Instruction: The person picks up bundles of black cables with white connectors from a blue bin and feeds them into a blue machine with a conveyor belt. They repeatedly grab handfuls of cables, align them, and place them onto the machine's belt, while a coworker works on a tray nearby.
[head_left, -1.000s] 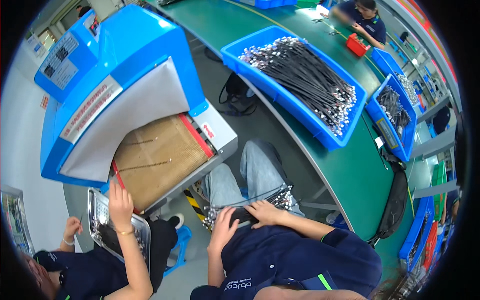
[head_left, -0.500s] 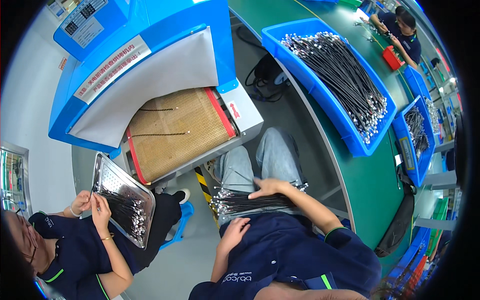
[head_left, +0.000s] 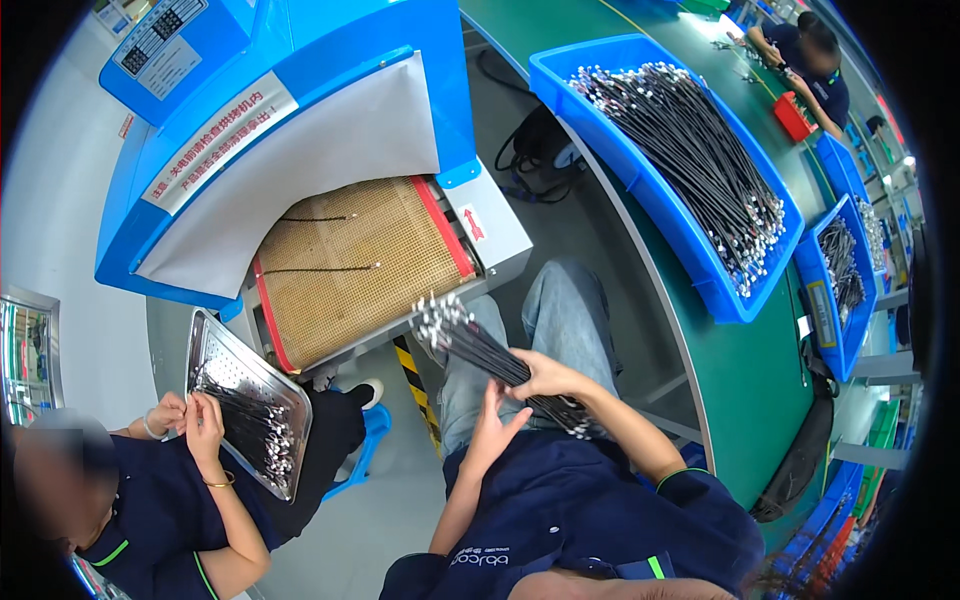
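Note:
A thick bundle of black cables (head_left: 482,352) with shiny metal ends is held up over my lap, slanting from upper left to lower right. My right hand (head_left: 548,376) is wrapped round its middle. Just below the bundle, my left hand (head_left: 492,425) has its fingers spread, with the fingertips close to or touching the cables. Whether they touch is hard to tell. The white connector ends at the far tip are slightly blurred. Beneath the bundle are my jeans-clad legs (head_left: 567,310).
Ahead, a blue machine (head_left: 340,70) has a mesh conveyor belt (head_left: 330,310) carrying two cables. At left, a co-worker (head_left: 180,490) handles cables over a metal tray (head_left: 205,345). To the right, a green table (head_left: 730,385) bears a blue bin (head_left: 640,195) full of cables.
The cable bundle, earlier lying across my lap under my right hand, is now gripped, lifted and tilted. My left hand has come up from my waist to the bundle.

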